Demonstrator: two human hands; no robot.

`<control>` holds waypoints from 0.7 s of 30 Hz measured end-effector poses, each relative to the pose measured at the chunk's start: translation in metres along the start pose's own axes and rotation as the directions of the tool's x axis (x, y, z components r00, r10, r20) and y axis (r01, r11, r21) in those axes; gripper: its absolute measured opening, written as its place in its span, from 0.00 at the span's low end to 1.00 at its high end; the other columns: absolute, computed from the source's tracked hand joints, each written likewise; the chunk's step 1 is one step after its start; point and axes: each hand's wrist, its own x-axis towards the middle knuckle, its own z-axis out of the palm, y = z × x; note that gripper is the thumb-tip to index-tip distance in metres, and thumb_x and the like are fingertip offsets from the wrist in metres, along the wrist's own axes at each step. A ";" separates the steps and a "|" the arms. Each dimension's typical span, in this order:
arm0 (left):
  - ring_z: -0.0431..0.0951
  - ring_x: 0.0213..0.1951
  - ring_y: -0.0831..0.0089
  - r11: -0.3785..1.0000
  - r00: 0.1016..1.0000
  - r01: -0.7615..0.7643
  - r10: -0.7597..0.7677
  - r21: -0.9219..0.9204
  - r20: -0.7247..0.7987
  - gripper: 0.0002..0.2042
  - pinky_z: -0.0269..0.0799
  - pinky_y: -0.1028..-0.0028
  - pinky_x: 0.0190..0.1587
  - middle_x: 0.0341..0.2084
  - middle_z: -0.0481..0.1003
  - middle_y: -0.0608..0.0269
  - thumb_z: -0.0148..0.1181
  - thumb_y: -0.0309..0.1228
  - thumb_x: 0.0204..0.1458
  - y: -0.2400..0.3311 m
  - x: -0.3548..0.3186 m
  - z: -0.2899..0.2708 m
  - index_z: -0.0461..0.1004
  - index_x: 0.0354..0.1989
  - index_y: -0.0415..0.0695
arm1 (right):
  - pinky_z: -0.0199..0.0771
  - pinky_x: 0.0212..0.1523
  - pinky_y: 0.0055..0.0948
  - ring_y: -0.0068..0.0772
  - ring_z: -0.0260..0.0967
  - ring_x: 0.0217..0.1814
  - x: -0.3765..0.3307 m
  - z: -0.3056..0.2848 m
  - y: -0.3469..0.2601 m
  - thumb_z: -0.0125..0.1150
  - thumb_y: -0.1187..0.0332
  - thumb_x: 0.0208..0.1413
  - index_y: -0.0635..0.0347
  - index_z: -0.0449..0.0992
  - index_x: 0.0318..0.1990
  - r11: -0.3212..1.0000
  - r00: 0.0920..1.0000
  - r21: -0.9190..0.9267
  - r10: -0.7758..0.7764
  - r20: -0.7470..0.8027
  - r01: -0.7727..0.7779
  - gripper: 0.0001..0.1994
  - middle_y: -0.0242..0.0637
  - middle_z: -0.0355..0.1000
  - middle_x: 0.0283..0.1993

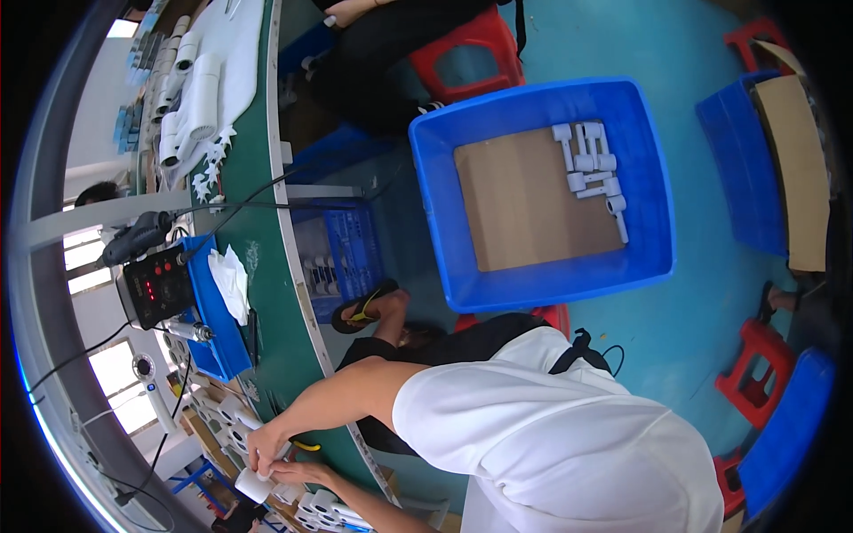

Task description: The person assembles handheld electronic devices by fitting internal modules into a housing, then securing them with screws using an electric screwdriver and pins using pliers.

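Note:
Both my hands meet at the lower left over the edge of a green table (267, 266). My right hand (267, 449) comes down from above and presses on the top of a small white plastic cylinder (252, 486). From below, my left hand (298, 471) closes around the same part. A yellow-handled item (307, 444) lies just beside my right wrist. Several similar white plastic parts (320, 511) lie on the table around my hands.
A big blue bin (533, 107) lined with cardboard holds several white parts (591, 169). On the table are a blue tray (218, 342), a white cloth (233, 280), a black control box (158, 286) and a handheld tool (138, 235). Red stools (755, 364) stand around; another person (382, 44) sits at the top.

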 end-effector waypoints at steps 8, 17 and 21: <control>0.70 0.40 0.54 0.997 0.997 0.002 -0.008 0.072 0.078 0.38 0.68 0.64 0.42 0.41 0.69 0.39 0.40 0.59 0.59 -0.007 -0.078 -0.015 0.62 0.49 0.24 | 0.73 0.41 0.24 0.26 0.75 0.41 0.009 0.008 -0.013 0.70 0.60 0.37 0.57 0.83 0.40 0.993 0.992 -0.027 0.116 0.047 -0.114 0.19 0.35 0.80 0.39; 0.70 0.45 0.50 0.999 0.998 0.008 -0.011 0.048 0.054 0.36 0.67 0.63 0.48 0.42 0.68 0.33 0.42 0.55 0.60 0.076 -0.089 0.000 0.61 0.49 0.23 | 0.73 0.40 0.24 0.26 0.75 0.40 0.007 -0.003 -0.020 0.70 0.61 0.38 0.56 0.83 0.39 0.979 0.972 -0.049 0.201 0.125 -0.197 0.18 0.35 0.80 0.38; 0.71 0.47 0.50 0.994 0.995 0.086 -0.089 0.069 0.050 0.34 0.67 0.63 0.50 0.44 0.68 0.33 0.43 0.53 0.60 0.055 -0.089 -0.007 0.60 0.50 0.23 | 0.73 0.40 0.24 0.25 0.75 0.40 0.006 -0.007 -0.025 0.70 0.62 0.38 0.56 0.84 0.39 0.970 0.955 -0.064 0.243 0.168 -0.236 0.17 0.35 0.80 0.37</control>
